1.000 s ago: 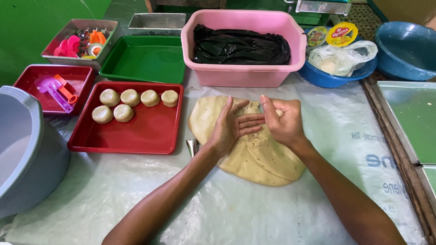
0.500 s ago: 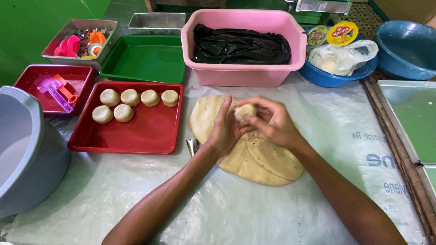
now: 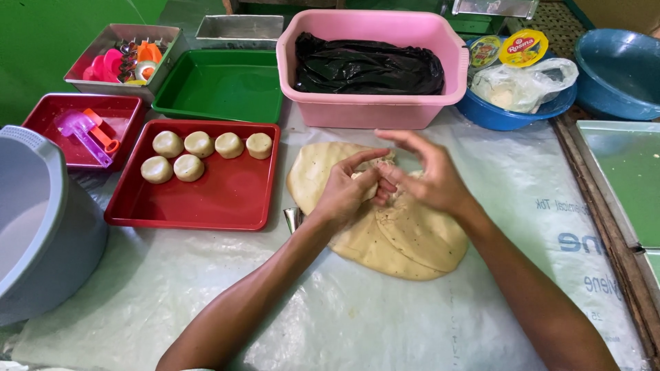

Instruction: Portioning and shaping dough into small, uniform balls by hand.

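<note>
Your left hand (image 3: 344, 196) and right hand (image 3: 426, 182) meet fingertip to fingertip, pinched around a small dough piece (image 3: 366, 180) just above the flat dough sheet (image 3: 392, 227). Squeeze unevenly and it could tear or stick to your fingers. Left of your grip, the red tray (image 3: 206, 203) holds six dough balls (image 3: 199, 144). Beyond it, the green tray (image 3: 220, 86) sits bare; straight ahead, the pink tub (image 3: 371, 113) carries a black plastic bag (image 3: 368, 65).
</note>
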